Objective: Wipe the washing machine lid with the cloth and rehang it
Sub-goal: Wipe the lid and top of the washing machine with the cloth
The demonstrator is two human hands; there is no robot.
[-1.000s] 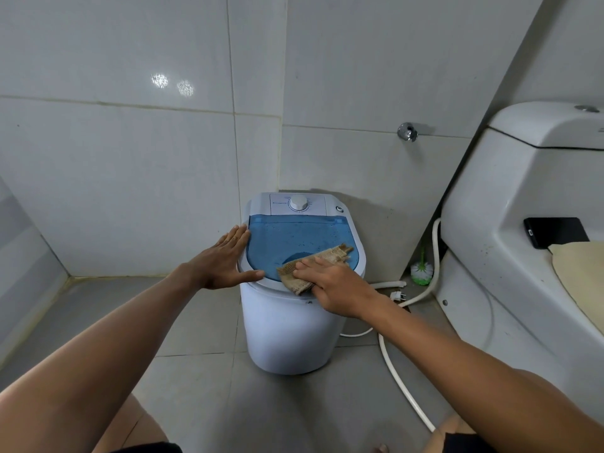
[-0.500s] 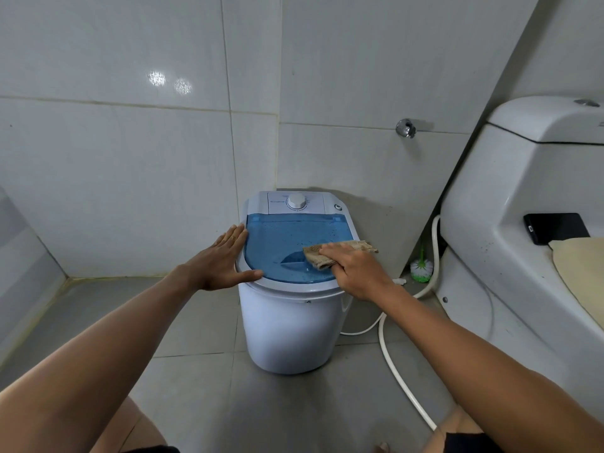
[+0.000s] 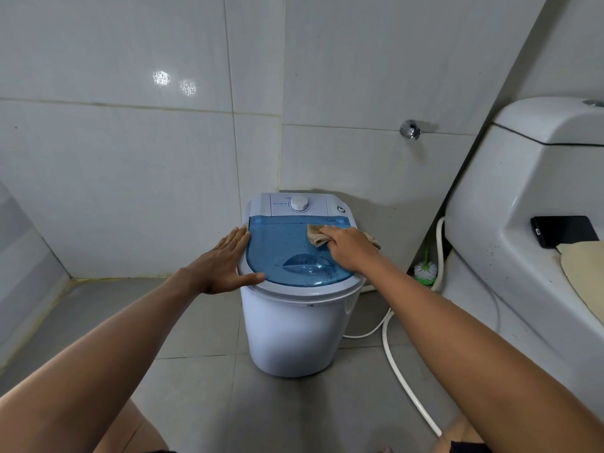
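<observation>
The left hand (image 3: 225, 263) was laid flat against the 9 o'clock edge of the washing machine (image 3: 294, 328), its fingers (image 3: 237, 238) extended and close together, the thumb resting on the white rim toward 7 o'clock; nothing was held in it. The translucent blue lid (image 3: 281, 250) was seen closed on top of the white tub, with a control panel carrying a round dial (image 3: 299, 203) at its 12 o'clock side. The tan cloth (image 3: 316, 235) was pressed onto the lid near its 1 o'clock corner, bunched beneath the right hand (image 3: 348, 250), whose fingers were curled down upon it; one end of the cloth protruded past the hand toward 3 o'clock. At the machine's 3 o'clock side, a white hose (image 3: 402, 380) was trailed across the tiled floor (image 3: 196, 387), and a green-and-white brush (image 3: 425, 273) was stood near the wall. Farther toward 3 o'clock, a dark phone (image 3: 562, 230) was lying on the white toilet (image 3: 510, 191).
</observation>
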